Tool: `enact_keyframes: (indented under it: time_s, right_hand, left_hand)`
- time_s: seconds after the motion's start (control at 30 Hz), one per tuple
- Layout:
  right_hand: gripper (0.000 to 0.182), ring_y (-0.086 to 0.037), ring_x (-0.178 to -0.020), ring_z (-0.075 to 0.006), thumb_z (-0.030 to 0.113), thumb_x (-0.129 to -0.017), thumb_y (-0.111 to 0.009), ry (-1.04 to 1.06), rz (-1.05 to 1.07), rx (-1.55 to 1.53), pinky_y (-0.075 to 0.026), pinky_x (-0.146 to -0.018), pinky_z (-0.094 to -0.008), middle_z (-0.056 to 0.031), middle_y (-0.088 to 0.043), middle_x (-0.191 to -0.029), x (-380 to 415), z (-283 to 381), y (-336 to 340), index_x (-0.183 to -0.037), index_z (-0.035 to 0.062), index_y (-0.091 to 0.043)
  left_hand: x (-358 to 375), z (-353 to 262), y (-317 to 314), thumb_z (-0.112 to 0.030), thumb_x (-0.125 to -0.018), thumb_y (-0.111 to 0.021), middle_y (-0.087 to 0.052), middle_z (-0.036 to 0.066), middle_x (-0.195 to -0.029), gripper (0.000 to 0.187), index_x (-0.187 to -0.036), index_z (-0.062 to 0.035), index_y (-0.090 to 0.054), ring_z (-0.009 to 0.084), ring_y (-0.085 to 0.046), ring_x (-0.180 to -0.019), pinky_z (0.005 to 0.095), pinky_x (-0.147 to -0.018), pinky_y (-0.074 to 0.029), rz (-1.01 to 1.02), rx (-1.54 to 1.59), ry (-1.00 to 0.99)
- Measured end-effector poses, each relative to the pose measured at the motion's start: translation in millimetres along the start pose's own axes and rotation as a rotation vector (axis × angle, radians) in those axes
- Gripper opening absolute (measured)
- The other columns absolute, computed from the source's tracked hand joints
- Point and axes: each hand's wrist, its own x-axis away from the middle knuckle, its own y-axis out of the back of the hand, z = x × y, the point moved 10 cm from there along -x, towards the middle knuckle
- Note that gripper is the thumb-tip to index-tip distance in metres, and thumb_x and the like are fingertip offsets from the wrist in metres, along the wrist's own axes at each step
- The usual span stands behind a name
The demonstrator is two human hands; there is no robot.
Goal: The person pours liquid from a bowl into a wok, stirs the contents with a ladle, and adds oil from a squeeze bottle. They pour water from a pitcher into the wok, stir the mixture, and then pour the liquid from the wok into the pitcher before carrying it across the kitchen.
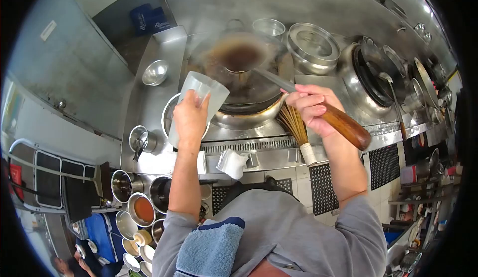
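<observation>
My left hand (191, 118) is wrapped round a tall translucent plastic container (209, 90), which is tilted at the near left of the wok stove (269, 112). In my right hand (314, 109) is a long-handled wok ladle with a thick wooden handle (347, 126) and a grey metal shaft (275, 80). Its shaft reaches toward the middle of the stove, where dark brown liquid (241, 57) shows blurred through motion or steam. The ladle's head cannot be made out clearly there. Behind the left hand, a round metal bowl rim (166, 115) is partly hidden.
A bamboo wok brush (295, 126) leans at the stove's front edge, beside a folded white cloth (232, 163). Metal bowls (155, 73) and a lidded pot (313, 48) stand around the burner. Several sauce containers (141, 210) sit at lower left. Another person (82, 264) is at bottom left.
</observation>
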Motion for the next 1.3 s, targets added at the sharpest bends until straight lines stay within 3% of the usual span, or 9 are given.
enact_keyframes:
  time_s: [0.1,0.2,0.3,0.6,0.7,0.93,1.03,1.23,1.3]
  right_hand:
    - [0.034,-0.052,-0.055,-0.0078,0.008,-0.101,-0.040,-0.032,0.061,0.021,-0.046,-0.040,-0.0235,-0.0061,-0.042,-0.085,12,-11,-25,-0.124,-0.0148,-0.031]
    - [0.031,-0.046,-0.048,-0.0044,0.008,-0.100,-0.042,0.020,-0.004,0.295,-0.040,-0.033,-0.0198,-0.0030,-0.041,-0.081,21,-23,-28,-0.127,-0.0053,-0.036]
    - [0.009,-0.041,-0.048,0.0008,0.008,-0.096,-0.053,0.053,-0.086,0.564,-0.038,-0.033,-0.0171,0.0038,-0.043,-0.073,25,-33,-19,-0.102,0.0074,-0.047]
    - [0.074,-0.044,-0.044,-0.0072,0.000,-0.092,-0.053,0.150,-0.089,1.124,-0.045,-0.035,-0.0254,-0.0007,-0.048,-0.073,39,-55,17,-0.154,0.0081,-0.013]
    - [0.073,-0.042,-0.043,-0.0070,0.001,-0.092,-0.053,0.228,-0.131,1.252,-0.044,-0.034,-0.0257,-0.0010,-0.048,-0.074,44,-57,20,-0.154,0.0079,-0.014]
    - [0.051,-0.038,-0.043,0.0016,0.006,-0.096,-0.052,0.155,0.135,0.218,-0.034,-0.027,-0.0165,0.0005,-0.043,-0.076,32,-45,34,-0.143,0.0078,-0.033]
    - [0.044,-0.038,-0.043,0.0015,0.007,-0.096,-0.053,0.208,0.137,0.225,-0.033,-0.028,-0.0166,0.0013,-0.043,-0.075,13,-15,45,-0.137,0.0065,-0.037]
    - [0.049,-0.045,-0.050,-0.0069,0.004,-0.088,-0.061,0.400,-0.472,1.440,-0.042,-0.039,-0.0291,-0.0001,-0.048,-0.072,-29,75,110,-0.132,0.0028,-0.039]
    - [0.042,-0.045,-0.050,-0.0059,0.005,-0.088,-0.061,0.384,-0.499,1.387,-0.041,-0.039,-0.0268,0.0012,-0.047,-0.070,-33,73,129,-0.126,0.0031,-0.042]
  left_hand:
    - [-6,-12,-8,-0.029,-0.084,-0.073,-0.068,0.019,-0.079,0.031,-0.088,-0.0026,-0.059,0.0396,-0.067,-0.076,0.0464,-0.067,-0.053,0.012,-0.006,-0.023]
    - [-10,-18,-10,-0.029,-0.084,-0.073,-0.068,0.020,-0.079,0.032,-0.088,-0.0014,-0.058,0.0411,-0.066,-0.078,0.0478,-0.069,-0.052,-0.011,0.029,-0.025]
    - [-10,-21,-8,-0.029,-0.084,-0.073,-0.068,0.020,-0.079,0.032,-0.089,-0.0012,-0.059,0.0416,-0.066,-0.078,0.0481,-0.070,-0.052,-0.010,0.025,-0.001]
    - [-11,0,-2,-0.028,-0.084,-0.075,-0.065,0.019,-0.073,0.035,-0.086,0.0027,-0.057,0.0322,-0.057,-0.065,0.0411,-0.065,-0.050,-0.082,0.137,0.079]
    - [-8,1,1,-0.025,-0.083,-0.076,-0.062,0.017,-0.067,0.037,-0.080,0.0042,-0.054,0.0243,-0.050,-0.056,0.0372,-0.061,-0.048,-0.134,0.230,0.033]
    - [-13,1,3,-0.026,-0.084,-0.076,-0.060,0.014,-0.066,0.037,-0.083,0.0030,-0.054,0.0248,-0.052,-0.056,0.0358,-0.059,-0.047,-0.055,0.193,0.035]
    - [-14,-1,12,-0.025,-0.084,-0.076,-0.053,0.010,-0.061,0.037,-0.079,0.0028,-0.052,0.0175,-0.041,-0.055,0.0332,-0.055,-0.043,-0.095,0.209,0.024]
    - [-18,9,19,-0.026,-0.082,-0.078,-0.055,0.008,-0.060,0.036,-0.078,0.0023,-0.056,0.0136,-0.044,-0.055,0.0333,-0.054,-0.043,-0.150,0.361,-0.030]
    - [-18,12,22,-0.027,-0.082,-0.078,-0.056,0.008,-0.060,0.036,-0.078,0.0021,-0.057,0.0132,-0.046,-0.056,0.0334,-0.054,-0.044,-0.142,0.305,-0.046]
